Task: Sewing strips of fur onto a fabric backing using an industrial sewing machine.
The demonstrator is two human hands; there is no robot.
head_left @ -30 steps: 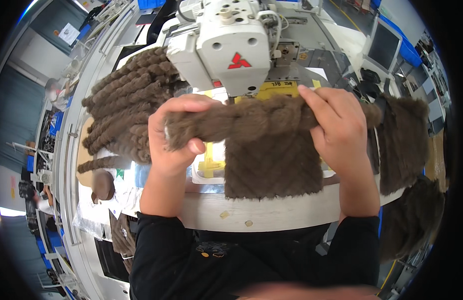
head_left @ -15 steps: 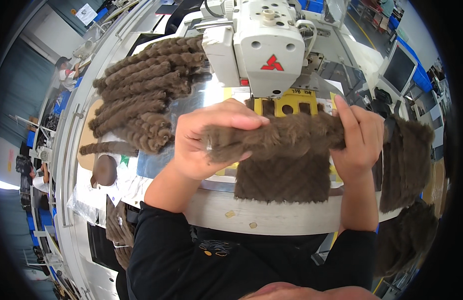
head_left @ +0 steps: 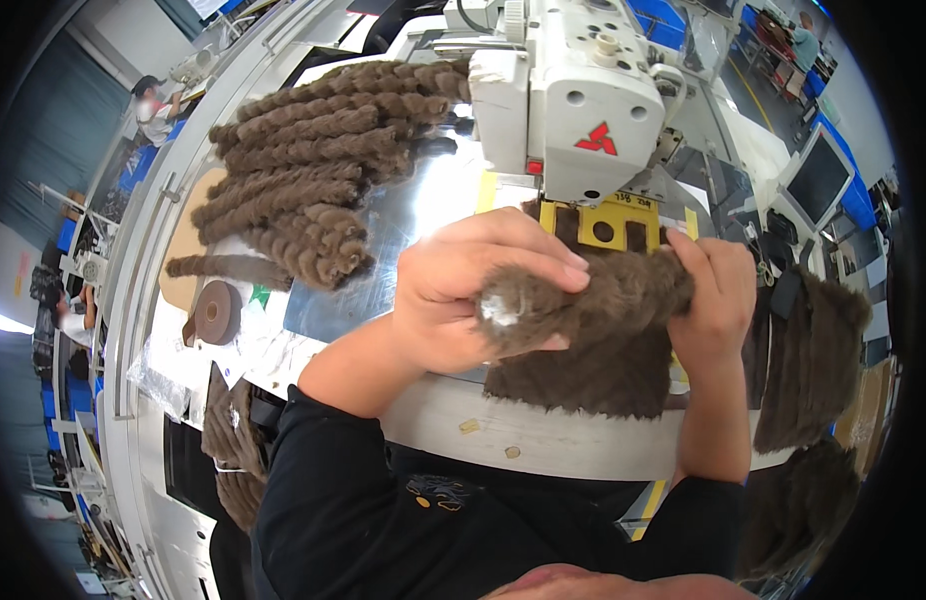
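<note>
Grip: left hand (head_left: 463,290) and right hand (head_left: 718,300) both closed round a rolled brown fur strip (head_left: 623,290), one at each end. White sewing machine (head_left: 603,110) beyond; flat brown fur panel (head_left: 593,385) below the roll, contact between them unclear; yellow slotted plate (head_left: 603,213) just past it. Roll: long axis crosswise between the hands, right end nearer the machine, whitish end (head_left: 501,308) at left hand, facing wearer.
</note>
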